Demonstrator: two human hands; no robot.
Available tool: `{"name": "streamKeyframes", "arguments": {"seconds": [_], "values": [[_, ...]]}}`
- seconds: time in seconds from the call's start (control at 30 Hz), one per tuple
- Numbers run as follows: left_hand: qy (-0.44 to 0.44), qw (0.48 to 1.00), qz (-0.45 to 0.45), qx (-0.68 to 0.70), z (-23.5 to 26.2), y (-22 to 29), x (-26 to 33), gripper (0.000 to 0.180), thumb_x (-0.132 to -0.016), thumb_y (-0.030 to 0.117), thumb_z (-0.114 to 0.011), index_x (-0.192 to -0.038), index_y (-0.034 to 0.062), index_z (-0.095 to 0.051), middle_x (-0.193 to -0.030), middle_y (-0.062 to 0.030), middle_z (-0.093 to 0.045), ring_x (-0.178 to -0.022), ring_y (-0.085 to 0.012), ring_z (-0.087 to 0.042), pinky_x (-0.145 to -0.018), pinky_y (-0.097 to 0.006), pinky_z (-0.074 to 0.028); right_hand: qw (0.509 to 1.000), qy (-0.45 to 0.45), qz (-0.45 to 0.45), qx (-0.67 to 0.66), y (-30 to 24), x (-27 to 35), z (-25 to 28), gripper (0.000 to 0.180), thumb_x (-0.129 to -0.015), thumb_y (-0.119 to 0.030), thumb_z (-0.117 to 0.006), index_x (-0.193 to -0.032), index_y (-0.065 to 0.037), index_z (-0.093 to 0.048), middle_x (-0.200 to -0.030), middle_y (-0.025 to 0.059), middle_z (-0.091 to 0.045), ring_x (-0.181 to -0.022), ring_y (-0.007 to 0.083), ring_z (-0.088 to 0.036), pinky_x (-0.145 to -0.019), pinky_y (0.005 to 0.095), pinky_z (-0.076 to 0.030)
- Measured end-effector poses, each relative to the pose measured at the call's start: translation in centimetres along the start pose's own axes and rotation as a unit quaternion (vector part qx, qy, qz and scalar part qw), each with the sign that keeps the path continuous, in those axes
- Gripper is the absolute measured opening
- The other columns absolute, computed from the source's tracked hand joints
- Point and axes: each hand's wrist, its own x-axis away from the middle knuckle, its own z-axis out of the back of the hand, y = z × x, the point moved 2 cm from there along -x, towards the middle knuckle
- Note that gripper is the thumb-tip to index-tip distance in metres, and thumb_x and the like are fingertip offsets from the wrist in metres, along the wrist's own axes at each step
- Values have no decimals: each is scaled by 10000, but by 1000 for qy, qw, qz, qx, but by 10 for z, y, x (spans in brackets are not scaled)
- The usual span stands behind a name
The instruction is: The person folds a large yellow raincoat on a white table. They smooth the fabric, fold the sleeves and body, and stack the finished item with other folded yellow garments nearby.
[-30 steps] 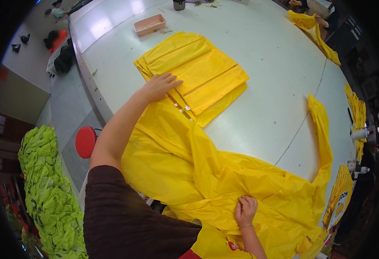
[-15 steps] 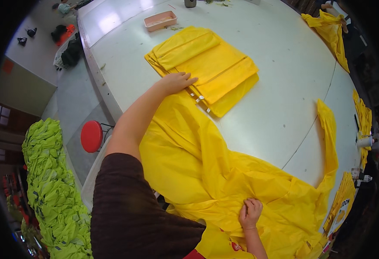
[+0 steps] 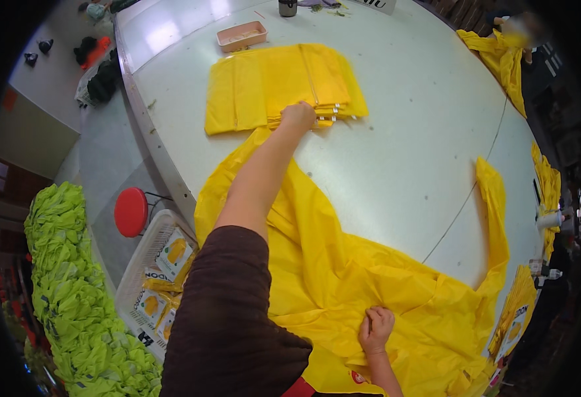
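My left hand (image 3: 299, 116) reaches far across the table, its fingers curled at the near edge of a stack of folded yellow garments (image 3: 274, 76). Small white tags stick out along that edge, beside the hand. A large spread yellow raincoat (image 3: 330, 251), creased and loose, covers the near part of the table; its top end runs up under my left forearm to the stack. My right hand (image 3: 376, 329) rests on this raincoat near the lower edge, fingers bent and closed on the cloth; a sleeve-like strip rises at its right side.
A pink tray (image 3: 241, 37) and a dark cup (image 3: 288, 8) stand at the far side. To the left are a red stool (image 3: 131, 212), a white basket (image 3: 131, 281) of packaged yellow goods and a lime-green heap (image 3: 72, 291). Another person handles yellow cloth (image 3: 498, 59) at far right.
The folded stack has turned and shifted left, its tagged edge now facing me. My left hand has moved right along with that edge. My right hand has barely moved. The white basket has come into view.
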Motion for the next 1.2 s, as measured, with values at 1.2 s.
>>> {"name": "streamKeyframes", "arguments": {"seconds": [1.2], "values": [[12,985,169,-27,-11,-86,21,484,-910,226,-394,-1378,276,-282,-1464,-72,-207,-1343,-266,-199,-973,-633,-241,999,25,23,17,2,1,1,233,-708,-38,-615,-935,-72,-575,-967,102,-556,-887,321,-515,-779,406,-413]]}}
